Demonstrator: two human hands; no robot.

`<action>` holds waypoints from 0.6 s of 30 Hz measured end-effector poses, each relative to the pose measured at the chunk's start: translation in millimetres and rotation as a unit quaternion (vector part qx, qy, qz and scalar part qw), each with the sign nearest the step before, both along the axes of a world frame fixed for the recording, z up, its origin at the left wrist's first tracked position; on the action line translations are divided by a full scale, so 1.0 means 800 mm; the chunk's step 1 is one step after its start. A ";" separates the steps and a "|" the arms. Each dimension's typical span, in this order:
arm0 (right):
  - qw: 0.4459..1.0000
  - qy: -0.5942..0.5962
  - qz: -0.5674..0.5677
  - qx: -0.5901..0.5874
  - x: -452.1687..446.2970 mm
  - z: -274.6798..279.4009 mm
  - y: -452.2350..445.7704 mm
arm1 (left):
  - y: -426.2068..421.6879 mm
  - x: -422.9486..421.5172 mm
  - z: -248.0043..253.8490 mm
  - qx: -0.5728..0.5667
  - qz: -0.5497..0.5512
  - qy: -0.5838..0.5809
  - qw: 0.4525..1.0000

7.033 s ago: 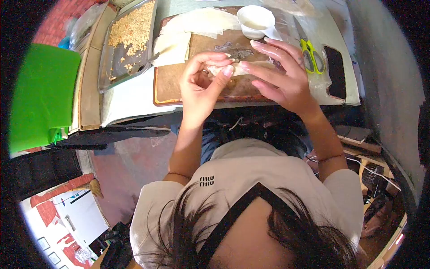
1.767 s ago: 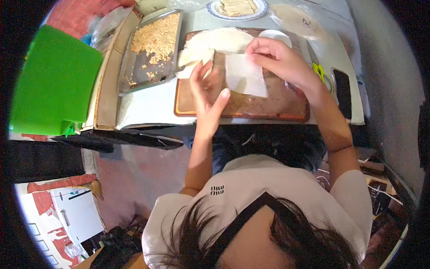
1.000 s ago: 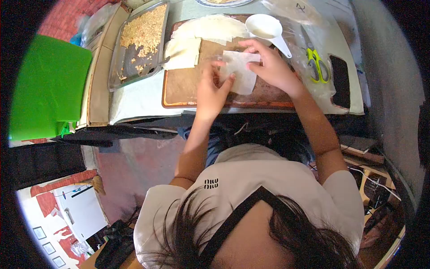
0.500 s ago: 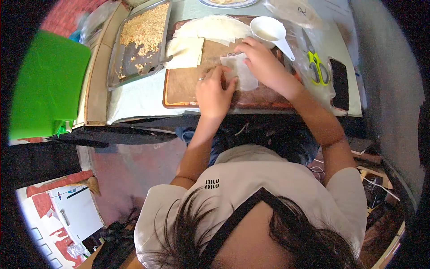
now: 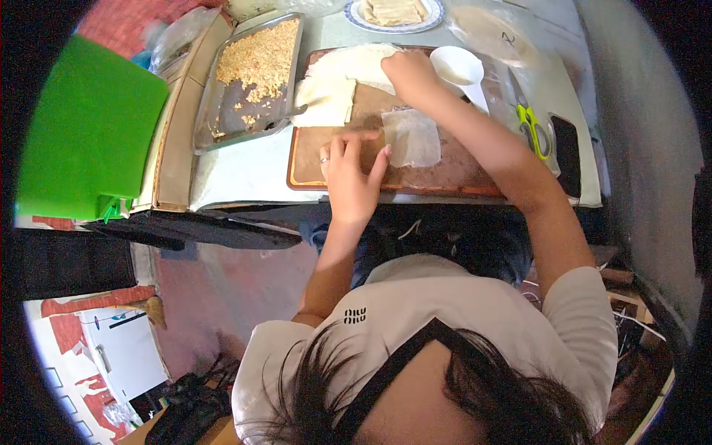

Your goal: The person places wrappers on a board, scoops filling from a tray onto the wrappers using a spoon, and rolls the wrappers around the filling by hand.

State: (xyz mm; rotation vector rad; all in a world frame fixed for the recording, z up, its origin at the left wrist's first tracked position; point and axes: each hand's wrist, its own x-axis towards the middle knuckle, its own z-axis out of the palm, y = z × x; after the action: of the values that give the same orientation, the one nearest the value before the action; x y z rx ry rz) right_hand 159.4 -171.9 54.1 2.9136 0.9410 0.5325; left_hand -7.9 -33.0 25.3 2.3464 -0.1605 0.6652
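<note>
A thin, translucent wrapper sheet (image 5: 412, 139) lies flat on the brown board (image 5: 460, 165). My left hand (image 5: 351, 178) is at the sheet's left edge, thumb and fingers apart and nothing held. Farther back, my right hand (image 5: 412, 77) reaches to the right end of a pale pile of wrapper sheets (image 5: 343, 62). Its fingers are curled and partly hidden, so I cannot make out what is in them. A squarish stack of yellowish wrapper sheets (image 5: 326, 102) lies in front of the pile, left of the right hand. Just right of that hand sits a white handled cup (image 5: 455, 65).
A metal tray (image 5: 222, 144) of crumbly filling (image 5: 259, 59) stands left of the board. Behind it, a blue-rimmed plate (image 5: 437, 16) bears pale rolls (image 5: 393, 10). Yellow-green scissors (image 5: 531, 127), a dark phone (image 5: 567, 152) and bagged round sheets (image 5: 493, 35) lie on the right.
My right hand has left the single sheet and moved up to the pale pile. My left hand has drawn slightly away from the sheet, its fingers wider apart. The view has shifted a little.
</note>
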 end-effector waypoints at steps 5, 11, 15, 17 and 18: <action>0.999 0.011 -0.013 0.027 0.005 -0.012 0.002 | 0.006 -0.001 -0.005 -0.031 -0.023 0.005 0.999; 0.991 -0.057 -0.075 0.100 0.021 -0.045 0.017 | 0.012 0.000 -0.012 -0.073 -0.022 0.002 0.997; 0.991 0.001 -0.087 0.097 0.023 -0.033 0.020 | 0.023 -0.003 -0.012 -0.071 -0.016 0.000 0.997; 0.983 -0.024 -0.064 0.173 0.022 -0.034 0.020 | 0.027 -0.002 -0.013 -0.087 -0.016 0.003 0.996; 0.976 -0.035 -0.053 0.209 0.021 -0.035 0.020 | 0.031 -0.001 -0.017 -0.108 -0.019 0.009 0.994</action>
State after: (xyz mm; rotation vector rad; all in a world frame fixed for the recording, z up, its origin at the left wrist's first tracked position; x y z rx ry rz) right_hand 175.8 -156.2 26.3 3.2552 0.7355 0.9201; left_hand -8.6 -8.6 12.1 2.1358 -0.1192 0.6116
